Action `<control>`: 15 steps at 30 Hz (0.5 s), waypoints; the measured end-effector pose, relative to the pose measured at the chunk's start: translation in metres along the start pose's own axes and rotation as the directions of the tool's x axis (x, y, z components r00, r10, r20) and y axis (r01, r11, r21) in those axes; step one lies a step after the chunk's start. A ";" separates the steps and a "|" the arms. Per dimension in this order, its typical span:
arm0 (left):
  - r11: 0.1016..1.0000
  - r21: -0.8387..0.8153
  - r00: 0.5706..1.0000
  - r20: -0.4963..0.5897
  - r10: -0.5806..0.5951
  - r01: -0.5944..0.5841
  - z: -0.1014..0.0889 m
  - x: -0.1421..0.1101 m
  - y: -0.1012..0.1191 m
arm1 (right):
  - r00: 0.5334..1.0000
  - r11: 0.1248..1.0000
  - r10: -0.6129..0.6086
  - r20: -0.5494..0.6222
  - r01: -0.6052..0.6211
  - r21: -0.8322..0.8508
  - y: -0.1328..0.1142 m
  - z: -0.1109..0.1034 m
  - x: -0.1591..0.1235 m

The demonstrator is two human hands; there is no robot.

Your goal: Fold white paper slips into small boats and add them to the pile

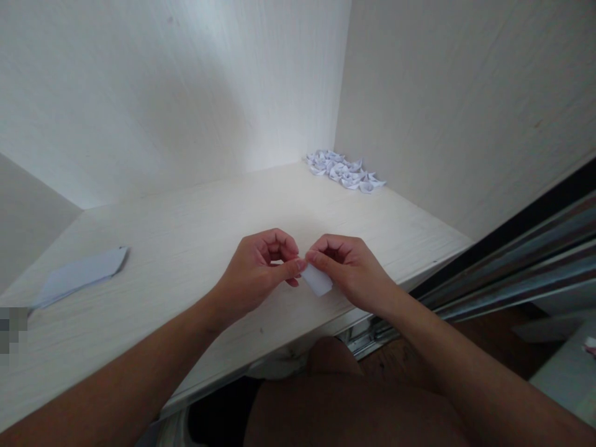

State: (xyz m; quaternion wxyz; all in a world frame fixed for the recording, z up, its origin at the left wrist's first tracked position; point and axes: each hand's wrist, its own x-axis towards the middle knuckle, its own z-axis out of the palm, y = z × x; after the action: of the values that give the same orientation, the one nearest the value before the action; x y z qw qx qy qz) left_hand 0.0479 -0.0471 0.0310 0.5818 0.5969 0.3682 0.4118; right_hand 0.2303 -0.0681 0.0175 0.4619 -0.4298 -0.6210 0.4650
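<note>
Between my two hands is a small folded piece of white paper (318, 280), held just above the front part of the white shelf. My left hand (267, 264) pinches its upper left end between thumb and fingers. My right hand (347, 264) grips the same end from the other side, thumb on top and fingers curled. The paper's free end points down toward the shelf edge. Its folds under the fingertips are hidden.
A stack of white paper sheets (81, 276) lies at the left on the shelf board (186, 223). Several small folded paper boats (342, 171) are clustered in the back right corner. Walls enclose the back and sides. Dark sliding-door rails (507, 248) run along the right.
</note>
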 end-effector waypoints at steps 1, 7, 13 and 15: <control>1.000 -0.006 1.000 0.008 -0.007 0.007 0.000 0.000 0.000 | 1.000 1.000 -0.007 -0.004 0.007 -0.014 0.000 0.000 0.000; 0.999 -0.041 0.999 0.024 -0.025 0.026 0.000 0.000 -0.003 | 1.000 0.998 -0.020 -0.010 0.019 -0.057 -0.001 0.002 0.001; 0.995 -0.072 0.997 -0.010 -0.075 0.074 0.001 0.000 -0.007 | 0.997 0.998 -0.031 -0.064 0.028 -0.048 0.005 0.005 0.003; 0.994 -0.074 0.997 -0.012 -0.080 0.079 0.001 0.000 -0.009 | 0.996 0.998 -0.039 -0.080 0.035 -0.050 0.008 0.006 0.003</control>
State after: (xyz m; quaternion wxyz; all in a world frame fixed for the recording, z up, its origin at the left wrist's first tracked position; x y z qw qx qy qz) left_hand 0.0494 -0.0474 0.0220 0.6165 0.5570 0.3807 0.4059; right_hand 0.2250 -0.0647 0.0097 0.4847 -0.4476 -0.6209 0.4234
